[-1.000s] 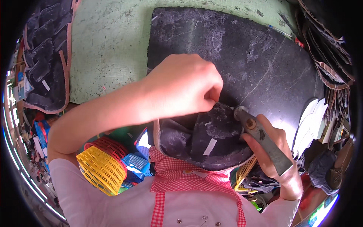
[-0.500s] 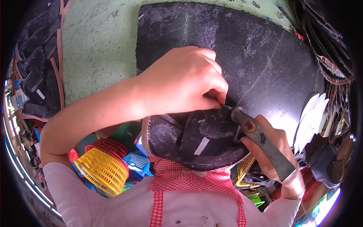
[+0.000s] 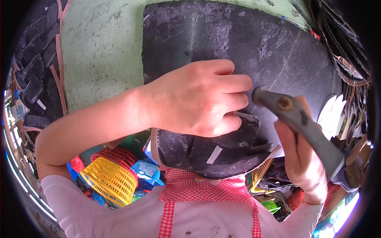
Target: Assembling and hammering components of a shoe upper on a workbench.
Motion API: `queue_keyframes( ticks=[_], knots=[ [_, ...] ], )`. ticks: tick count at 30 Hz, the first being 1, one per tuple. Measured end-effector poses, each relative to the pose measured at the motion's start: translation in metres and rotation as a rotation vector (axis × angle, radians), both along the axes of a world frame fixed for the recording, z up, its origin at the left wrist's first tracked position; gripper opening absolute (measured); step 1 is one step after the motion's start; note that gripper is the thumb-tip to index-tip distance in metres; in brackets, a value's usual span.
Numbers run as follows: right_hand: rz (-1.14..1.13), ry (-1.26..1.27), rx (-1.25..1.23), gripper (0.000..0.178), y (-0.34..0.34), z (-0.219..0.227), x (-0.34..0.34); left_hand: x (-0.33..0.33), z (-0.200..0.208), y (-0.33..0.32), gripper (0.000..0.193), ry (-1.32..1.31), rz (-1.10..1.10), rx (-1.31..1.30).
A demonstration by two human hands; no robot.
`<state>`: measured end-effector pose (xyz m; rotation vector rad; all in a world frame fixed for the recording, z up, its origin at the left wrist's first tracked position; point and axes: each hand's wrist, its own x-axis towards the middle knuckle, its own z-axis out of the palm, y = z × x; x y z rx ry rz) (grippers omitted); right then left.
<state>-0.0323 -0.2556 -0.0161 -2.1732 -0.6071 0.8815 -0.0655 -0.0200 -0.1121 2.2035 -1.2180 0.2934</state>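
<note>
A dark, leather-like workpiece (image 3: 186, 152) with a light stitched edge and a small white strip lies at the near edge of a black mat. My left hand (image 3: 202, 99) is over its far edge, fingers curled down onto a fold. The fingertips are hidden beneath the hand. My right hand (image 3: 303, 154) grips a metal hammer (image 3: 307, 121) whose round face is raised just right of my left fingers, apart from the workpiece.
The black mat (image 3: 254, 43) covers part of a green tabletop (image 3: 105, 47). Similar dark pieces (image 3: 35, 75) overlap at the left; more pieces (image 3: 345, 43) are stacked at the right beside white oval pieces (image 3: 331, 113). Yellow (image 3: 111, 178) and red baskets (image 3: 119, 154) stand below the table.
The hammer and my right hand have moved right, away from the workpiece. My left hand has shifted slightly right and nearer, its pinch giving way to fingers curled over the fold.
</note>
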Motion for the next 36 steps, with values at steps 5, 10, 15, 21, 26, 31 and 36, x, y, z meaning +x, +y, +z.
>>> queue_keyframes(
  ticks=[5,10,15,21,26,31,36],
  knots=[
    [0.39,-0.067,-0.197,0.025,-0.001,-0.016,-0.016,0.004,-0.003,0.023,0.013,0.289,0.111,-0.061],
    [0.269,-0.167,-0.015,0.022,0.008,-0.007,-0.007,-0.007,0.001,0.019,0.018,-0.044,0.107,0.054],
    [0.217,0.009,0.052,0.02,0.018,-0.013,-0.007,-0.004,-0.006,0.029,0.02,0.207,0.205,-0.102],
    [0.135,0.059,-0.041,0.018,0.02,-0.015,-0.016,-0.015,-0.001,0.028,0.02,-0.004,0.209,0.068],
    [0.236,-0.042,0.1,0.042,0.02,-0.015,-0.004,-0.031,-0.004,0.022,0.022,0.271,0.413,-0.13],
    [0.115,-0.159,0.066,0.034,0.024,-0.01,-0.011,-0.039,-0.004,0.02,0.021,0.137,0.421,-0.05],
    [0.117,-0.031,-0.031,0.042,0.021,0.007,-0.003,-0.038,-0.003,0.017,0.027,0.189,0.48,-0.05]
  ],
)
